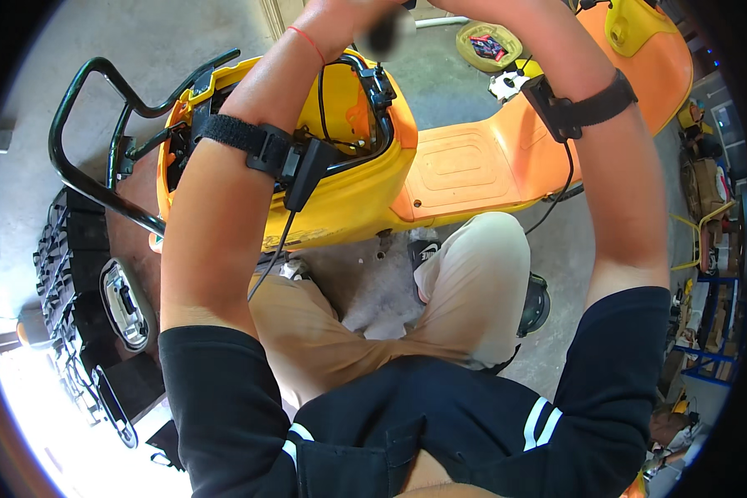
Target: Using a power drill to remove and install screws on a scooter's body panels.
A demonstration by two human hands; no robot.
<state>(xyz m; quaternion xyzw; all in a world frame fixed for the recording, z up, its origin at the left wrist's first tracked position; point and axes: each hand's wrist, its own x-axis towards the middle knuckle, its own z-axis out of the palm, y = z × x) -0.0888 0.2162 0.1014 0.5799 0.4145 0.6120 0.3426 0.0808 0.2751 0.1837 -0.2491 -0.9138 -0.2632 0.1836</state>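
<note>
Both arms reach up to the top edge, where the frame cuts off most of each hand. My left hand [344, 18] is above the open rear body of a yellow and orange scooter [340, 199]. Beside it is a dark, blurred object [382, 37]; whether the hand holds it cannot be made out. Only the base of my right hand [494, 7] shows, beyond the scooter's orange footboard [465, 166]. The fingers of both hands are hidden or out of frame. Inside the scooter's opening run black cables [324, 108] and a black frame.
A black tubular rack [66, 124] juts from the scooter's rear at left. Farther off sits a yellowish tray [465, 51] with small items. A headlight-like part [127, 305] lies on a dark surface at left. Blue shelving [710, 365] stands along the right.
</note>
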